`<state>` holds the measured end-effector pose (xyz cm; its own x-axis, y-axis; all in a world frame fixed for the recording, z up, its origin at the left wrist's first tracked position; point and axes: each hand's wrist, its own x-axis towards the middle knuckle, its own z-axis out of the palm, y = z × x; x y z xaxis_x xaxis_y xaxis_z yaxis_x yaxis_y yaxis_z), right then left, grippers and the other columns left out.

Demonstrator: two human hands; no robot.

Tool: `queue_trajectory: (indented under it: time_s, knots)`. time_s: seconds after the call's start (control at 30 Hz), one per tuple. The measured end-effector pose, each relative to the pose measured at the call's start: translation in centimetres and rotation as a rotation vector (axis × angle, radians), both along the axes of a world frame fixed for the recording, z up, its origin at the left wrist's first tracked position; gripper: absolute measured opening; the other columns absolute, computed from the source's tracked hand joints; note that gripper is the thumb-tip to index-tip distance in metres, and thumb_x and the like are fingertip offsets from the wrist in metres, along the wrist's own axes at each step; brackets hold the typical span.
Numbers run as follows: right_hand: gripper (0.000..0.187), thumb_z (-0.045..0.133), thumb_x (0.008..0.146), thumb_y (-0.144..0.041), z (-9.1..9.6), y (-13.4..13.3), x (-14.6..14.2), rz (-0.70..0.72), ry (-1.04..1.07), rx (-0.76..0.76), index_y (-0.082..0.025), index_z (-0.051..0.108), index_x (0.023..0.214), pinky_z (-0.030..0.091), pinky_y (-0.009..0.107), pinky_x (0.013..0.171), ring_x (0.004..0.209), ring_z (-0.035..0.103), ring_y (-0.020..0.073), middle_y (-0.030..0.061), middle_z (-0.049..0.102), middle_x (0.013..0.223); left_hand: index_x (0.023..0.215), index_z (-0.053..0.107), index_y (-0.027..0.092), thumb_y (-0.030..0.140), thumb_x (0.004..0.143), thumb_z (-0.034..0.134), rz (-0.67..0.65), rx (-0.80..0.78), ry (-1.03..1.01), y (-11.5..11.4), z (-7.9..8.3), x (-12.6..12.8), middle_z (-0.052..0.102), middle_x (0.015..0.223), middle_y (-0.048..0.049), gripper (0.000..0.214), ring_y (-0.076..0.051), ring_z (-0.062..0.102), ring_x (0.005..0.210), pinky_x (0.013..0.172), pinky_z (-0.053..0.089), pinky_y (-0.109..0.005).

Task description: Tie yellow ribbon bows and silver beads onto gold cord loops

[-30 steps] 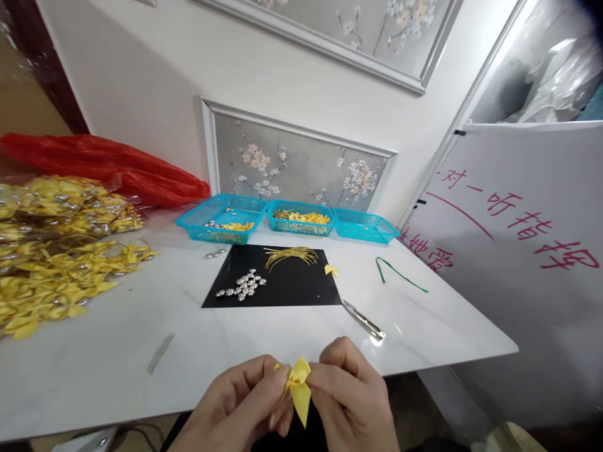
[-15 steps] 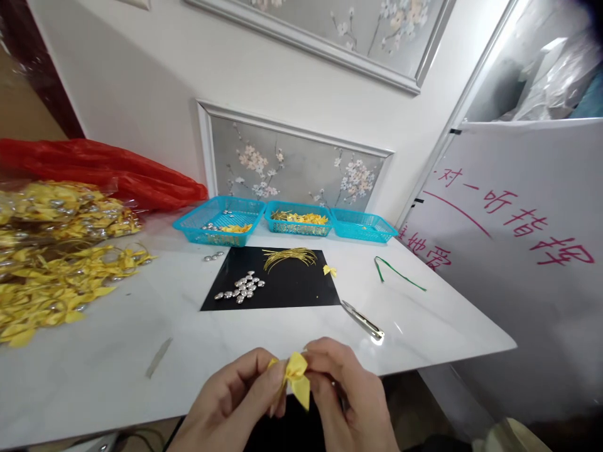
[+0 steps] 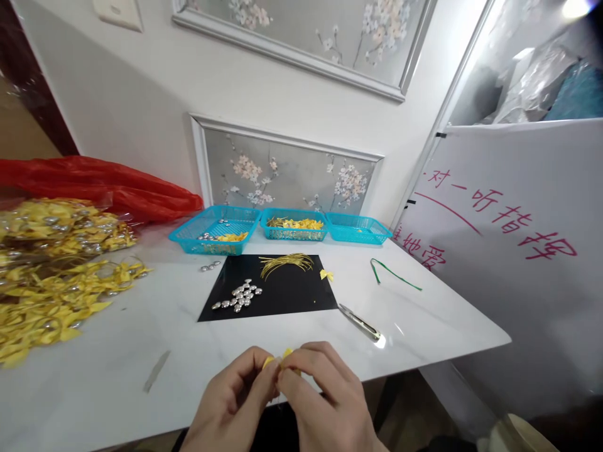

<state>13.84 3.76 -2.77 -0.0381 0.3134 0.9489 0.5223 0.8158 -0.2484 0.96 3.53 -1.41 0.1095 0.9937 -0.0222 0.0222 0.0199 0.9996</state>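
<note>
Both of my hands meet at the table's near edge around one yellow ribbon bow [image 3: 287, 353]. My left hand [image 3: 238, 392] pinches it from the left between thumb and forefinger. From the right, my right hand [image 3: 325, 392] pinches the same bow, its fingers covering most of it. Only small yellow bits show between the fingertips. Beyond them a black mat [image 3: 282, 298] carries a cluster of silver beads [image 3: 241, 295] and a bundle of gold cords [image 3: 287, 263]. A second yellow bow [image 3: 326, 275] lies at the mat's right edge.
Thread snips [image 3: 360, 322] lie right of the mat, with a green tie [image 3: 396, 274] beyond. Three blue baskets [image 3: 214, 248] line the wall, some holding yellow bows and beads. Finished-looking yellow ribbon pieces [image 3: 61, 295] are heaped at left beside red mesh fabric [image 3: 94, 185].
My right hand has moved left and closed over the bow, which was largely visible before and is now mostly covered. The camera view has tilted up slightly.
</note>
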Motion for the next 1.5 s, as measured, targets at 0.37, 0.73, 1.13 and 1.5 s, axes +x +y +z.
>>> queue_trajectory:
  time_s: [0.37, 0.73, 1.13, 1.5]
  knots:
    - [0.031, 0.049, 0.104, -0.039, -2.6, -1.3, 1.8, 0.491, 0.496, -0.728, -0.02, 0.06, 0.082, 0.044, 0.021, 0.047, 0.042, 0.049, 0.0093, -0.0043, 0.055, 0.055, 0.071, 0.066, 0.023, 0.048, 0.088, 0.06, 0.112, 0.209, 0.406, 3.4, -1.6, -0.3, 0.062, 0.072, -0.001, 0.031, -0.021, 0.053, 0.07, 0.064, 0.04, -0.031]
    - [0.033, 0.06, 0.096, -0.051, -4.2, 2.3, 3.2, 0.458, 0.558, -0.975, -0.019, 0.059, 0.087, 0.051, 0.027, 0.067, 0.065, 0.061, 0.0154, 0.002, 0.066, 0.068, 0.077, 0.066, 0.024, 0.029, 0.085, 0.051, 0.214, 0.369, 0.985, 4.4, -4.1, -0.3, 0.072, 0.093, -0.0071, 0.017, -0.035, 0.064, 0.097, 0.082, 0.044, -0.05]
    - [0.043, 0.066, 0.087, -0.06, -3.7, 3.6, 3.1, 0.526, 0.7, -1.006, -0.019, 0.056, 0.081, 0.055, 0.026, 0.061, 0.06, 0.059, 0.0126, 0.0043, 0.067, 0.078, 0.115, 0.068, 0.019, 0.03, 0.096, 0.065, 0.039, 0.518, 1.308, 14.4, 1.0, -3.5, 0.069, 0.125, -0.0085, 0.022, -0.025, 0.066, 0.11, 0.096, 0.054, -0.049]
    - [0.038, 0.065, 0.087, -0.056, -4.3, 4.4, 2.9, 0.573, 0.747, -0.973, -0.02, 0.054, 0.082, 0.056, 0.026, 0.057, 0.059, 0.059, 0.0123, 0.0024, 0.064, 0.074, 0.116, 0.067, 0.018, 0.032, 0.095, 0.066, -0.072, 0.421, 1.156, 17.4, 0.7, -3.3, 0.069, 0.121, -0.0082, 0.025, -0.025, 0.068, 0.106, 0.09, 0.056, -0.047]
